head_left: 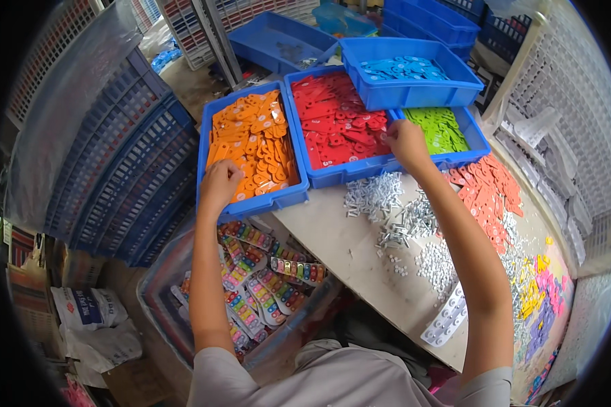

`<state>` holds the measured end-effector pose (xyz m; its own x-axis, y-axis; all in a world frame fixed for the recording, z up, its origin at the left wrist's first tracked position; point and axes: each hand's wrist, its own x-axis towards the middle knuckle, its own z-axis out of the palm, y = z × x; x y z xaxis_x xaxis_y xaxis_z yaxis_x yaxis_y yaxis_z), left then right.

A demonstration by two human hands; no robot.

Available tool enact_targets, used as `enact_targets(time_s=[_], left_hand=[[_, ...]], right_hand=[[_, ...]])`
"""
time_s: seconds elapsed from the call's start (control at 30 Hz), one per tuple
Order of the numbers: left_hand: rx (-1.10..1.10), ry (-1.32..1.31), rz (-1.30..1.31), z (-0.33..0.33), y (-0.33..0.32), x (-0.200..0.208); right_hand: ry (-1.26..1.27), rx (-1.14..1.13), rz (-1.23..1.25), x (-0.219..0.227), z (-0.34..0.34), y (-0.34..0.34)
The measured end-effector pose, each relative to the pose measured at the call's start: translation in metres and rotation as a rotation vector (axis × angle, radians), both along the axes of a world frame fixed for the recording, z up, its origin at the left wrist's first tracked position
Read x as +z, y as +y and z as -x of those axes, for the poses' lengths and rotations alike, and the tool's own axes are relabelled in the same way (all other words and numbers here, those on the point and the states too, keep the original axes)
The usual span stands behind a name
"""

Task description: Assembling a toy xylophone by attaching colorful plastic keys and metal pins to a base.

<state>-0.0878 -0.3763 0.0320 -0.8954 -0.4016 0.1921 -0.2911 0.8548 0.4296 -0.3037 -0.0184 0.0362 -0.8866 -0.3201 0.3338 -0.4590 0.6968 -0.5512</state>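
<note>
My left hand (222,182) is over the left side of a blue bin (288,198) filled with flat orange plastic pieces (254,132). Its fingers are curled in at the orange pieces; what they pinch is hidden. My right hand (407,141) reaches over the right wall of the middle bin (339,176), which holds flat red plastic pieces (332,115). Thumb and fingers meet beside the red pieces, and I cannot make out what is between them. Right of that hand are light green pieces (438,129) in a third blue bin (480,148).
A blue bin (421,95) of light blue pieces rests across the bins behind. Metal pins (380,197), small white parts (436,266), a white strip (447,317) and coral pieces (489,190) lie on the table (319,224). Below left, a clear tub (166,319) holds multicoloured strips.
</note>
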Motion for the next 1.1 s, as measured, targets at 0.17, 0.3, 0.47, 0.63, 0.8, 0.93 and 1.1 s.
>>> enact_targets(time_s=[0.17, 0.3, 0.47, 0.63, 0.8, 0.93, 1.1], left_hand=[[0.084, 0.264, -0.233, 0.000, 0.002, 0.000], [0.030, 0.452, -0.473, -0.006, 0.004, 0.007], [0.073, 0.717, -0.599, -0.005, 0.041, 0.003], [-0.196, 0.518, -0.738, -0.024, 0.174, 0.007], [-0.598, 0.072, -1.103, -0.002, 0.295, -0.016], [-0.752, -0.144, -1.108, 0.020, 0.363, -0.015], [-1.011, 0.053, -0.582, 0.047, 0.413, -0.028]], right_hand=[[0.174, -0.023, -0.071, 0.017, -0.007, 0.020], [0.067, 0.036, 0.134, 0.060, -0.051, 0.055], [-0.167, -0.024, 0.446, 0.053, -0.119, 0.161], [0.000, -0.246, 0.188, 0.026, -0.200, 0.252], [-0.079, -0.394, 0.139, 0.004, -0.256, 0.283], [-0.157, -0.399, 0.152, -0.016, -0.266, 0.278], [-0.049, -0.485, 0.007, -0.031, -0.266, 0.268]])
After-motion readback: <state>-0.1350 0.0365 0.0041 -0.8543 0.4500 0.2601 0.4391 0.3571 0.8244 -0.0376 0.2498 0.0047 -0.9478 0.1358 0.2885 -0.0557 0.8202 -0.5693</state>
